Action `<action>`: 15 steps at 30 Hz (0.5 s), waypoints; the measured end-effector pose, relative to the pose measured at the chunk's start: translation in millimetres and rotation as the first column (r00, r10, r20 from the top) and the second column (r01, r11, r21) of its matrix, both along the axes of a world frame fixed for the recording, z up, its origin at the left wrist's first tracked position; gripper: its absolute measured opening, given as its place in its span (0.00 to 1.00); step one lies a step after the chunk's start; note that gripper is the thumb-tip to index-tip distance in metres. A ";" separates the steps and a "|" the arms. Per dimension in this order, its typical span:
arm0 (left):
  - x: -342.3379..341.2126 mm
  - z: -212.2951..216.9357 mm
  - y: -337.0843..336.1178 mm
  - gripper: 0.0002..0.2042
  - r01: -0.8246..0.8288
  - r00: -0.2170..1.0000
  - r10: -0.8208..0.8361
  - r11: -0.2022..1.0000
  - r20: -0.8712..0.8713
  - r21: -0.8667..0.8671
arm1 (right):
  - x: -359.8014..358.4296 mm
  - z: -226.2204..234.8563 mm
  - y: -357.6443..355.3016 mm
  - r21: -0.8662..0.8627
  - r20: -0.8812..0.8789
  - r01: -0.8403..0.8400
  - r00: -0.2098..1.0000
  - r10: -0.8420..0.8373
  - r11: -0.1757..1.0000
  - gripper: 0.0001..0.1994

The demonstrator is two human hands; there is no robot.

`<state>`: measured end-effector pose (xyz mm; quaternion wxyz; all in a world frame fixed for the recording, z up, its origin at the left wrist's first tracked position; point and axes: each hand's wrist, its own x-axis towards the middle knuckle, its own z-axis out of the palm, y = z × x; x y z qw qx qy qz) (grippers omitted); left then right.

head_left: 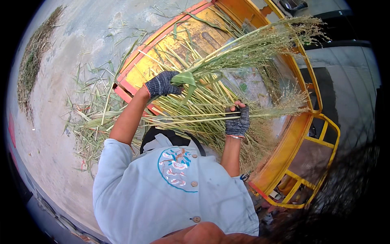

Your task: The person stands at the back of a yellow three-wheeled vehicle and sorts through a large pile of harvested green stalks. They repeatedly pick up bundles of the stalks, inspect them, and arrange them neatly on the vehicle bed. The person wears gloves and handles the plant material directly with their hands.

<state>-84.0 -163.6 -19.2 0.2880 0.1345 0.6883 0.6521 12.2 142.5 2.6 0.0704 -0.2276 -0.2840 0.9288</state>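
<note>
1. Head view looks down on a person in a pale blue shirt, standing at a yellow cart bed with orange-red edges heaped with cut grass stalks.
2. Progress, as a judgement: much of the heap lies loose on the bed, so most of the gathering looks undone. One bunch is in hand, and a litter of stalks and leaves is strewn on the concrete ground at nine o'clock from the cart.
3. Left hand, in a dark knitted glove, sits at about eleven o'clock from the shirt collar. Its grip is closed around the lifted bunch of stalks where green leaves fold over; the feathery seed heads fan out toward two o'clock.
4. Right hand, gloved the same way with bare fingertips, is at one o'clock from the collar. Its grip is closed on a few long pale stems that run nearly level from nine to three o'clock across the heap.
5. Both held bunches lie over the cart bed, touching the pile beneath; the hands are apart, with stalks between them.
6. A yellow tubular frame sits at four o'clock of the bed, and a strip of weeds edges the ground at ten o'clock.
</note>
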 end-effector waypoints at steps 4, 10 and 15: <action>6.7 7.2 48.3 0.21 0.209 0.975 -0.211 0.977 0.063 0.041 | 7.0 28.6 39.6 -0.010 -0.157 0.048 0.986 -0.049 0.999 0.05; 7.0 37.4 99.7 0.21 0.435 0.895 -0.428 0.900 0.122 -0.032 | 29.0 30.6 79.9 -0.095 -0.192 0.169 0.964 -0.184 0.981 0.06; 16.8 61.1 122.0 0.20 0.407 0.914 -0.401 0.901 0.064 -0.153 | 39.1 41.0 82.6 -0.112 -0.160 0.193 0.965 -0.209 0.975 0.08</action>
